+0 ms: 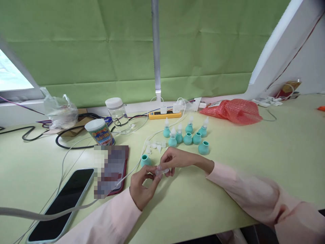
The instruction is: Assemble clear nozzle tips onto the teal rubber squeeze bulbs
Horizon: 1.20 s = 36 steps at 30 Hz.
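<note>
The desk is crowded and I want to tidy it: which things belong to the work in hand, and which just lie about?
In use: clear tip held by left hand and right hand; teal bulbs; loose tips.

Lying about: phone, can, jar, power strip, red bag, clear bag.

Your fingers (162, 162) cover most of the small clear piece (162, 171), too small to make out. A blurred patch hides the red booklet (111, 171) left of them. The phone (61, 205) runs off the near edge, and your right sleeve (279, 206) is smeared.
</note>
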Available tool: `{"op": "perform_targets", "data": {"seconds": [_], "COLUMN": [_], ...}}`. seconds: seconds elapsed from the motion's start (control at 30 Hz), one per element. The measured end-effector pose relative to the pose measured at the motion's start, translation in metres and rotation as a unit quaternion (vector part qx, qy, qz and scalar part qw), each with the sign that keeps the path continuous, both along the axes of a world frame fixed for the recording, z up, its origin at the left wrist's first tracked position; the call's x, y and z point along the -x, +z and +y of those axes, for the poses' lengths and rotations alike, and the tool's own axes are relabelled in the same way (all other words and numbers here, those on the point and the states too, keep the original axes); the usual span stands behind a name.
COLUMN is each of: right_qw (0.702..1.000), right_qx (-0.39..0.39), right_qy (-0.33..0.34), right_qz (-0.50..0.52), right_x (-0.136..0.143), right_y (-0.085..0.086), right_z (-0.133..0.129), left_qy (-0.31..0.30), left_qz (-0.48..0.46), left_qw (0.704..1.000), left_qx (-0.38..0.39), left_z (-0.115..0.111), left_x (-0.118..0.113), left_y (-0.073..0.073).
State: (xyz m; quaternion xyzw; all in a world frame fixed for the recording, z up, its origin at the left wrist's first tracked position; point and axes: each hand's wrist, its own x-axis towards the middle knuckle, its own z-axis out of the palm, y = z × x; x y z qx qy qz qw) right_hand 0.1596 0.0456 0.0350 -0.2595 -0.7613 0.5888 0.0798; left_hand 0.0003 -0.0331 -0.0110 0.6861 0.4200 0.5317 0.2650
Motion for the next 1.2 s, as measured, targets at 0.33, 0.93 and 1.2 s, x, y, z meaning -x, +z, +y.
{"op": "perform_targets", "data": {"seconds": [0.33,0.93,1.2], "right_qw": [0.885,0.817,0.827], "right_qx": [-0.391,-0.284,-0.238], "right_qy": [-0.062,-0.161,-0.120], "right_qz": [-0.245,-0.475,-0.495], "right_x": [-0.047,-0.089,-0.076], "right_y": [0.064,0.068,0.066], "right_z": [-0.014,0.026,0.019], "left_qy": [0.021,-0.017,-0.033], "left_qz": [0.036,0.016,0.032], "left_qw": [0.999,1.000,0.999], "left_qx": [-0.002,0.021,-0.004], "left_z": [0.004,0.003,0.002], "left_x": [0.002,0.001,0.000], "left_y": [0.003,0.004,0.007]}}
